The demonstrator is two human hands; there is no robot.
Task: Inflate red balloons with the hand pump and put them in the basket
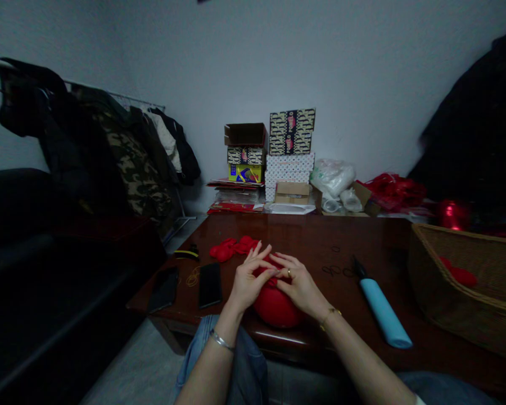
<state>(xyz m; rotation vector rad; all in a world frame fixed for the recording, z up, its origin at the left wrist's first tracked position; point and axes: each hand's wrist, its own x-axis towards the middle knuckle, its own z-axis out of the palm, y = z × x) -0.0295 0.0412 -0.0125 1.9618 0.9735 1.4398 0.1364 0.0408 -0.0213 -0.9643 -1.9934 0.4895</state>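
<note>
Both my hands work at the top of an inflated red balloon [277, 308] resting at the near edge of the dark wooden table [320, 242]. My left hand [248, 280] pinches the balloon's neck, fingers curled. My right hand [297, 284], a ring on one finger, also pinches at the neck beside it. A pile of flat red balloons [233, 247] lies just beyond my hands.
A blue hand pump [382, 309] lies to the right, with a wicker basket [468, 281] holding red balloons past it. Two dark phones [209, 284] lie to the left. Stacked boxes [289, 152] and bags stand at the far edge. Coats [122, 152] hang at left.
</note>
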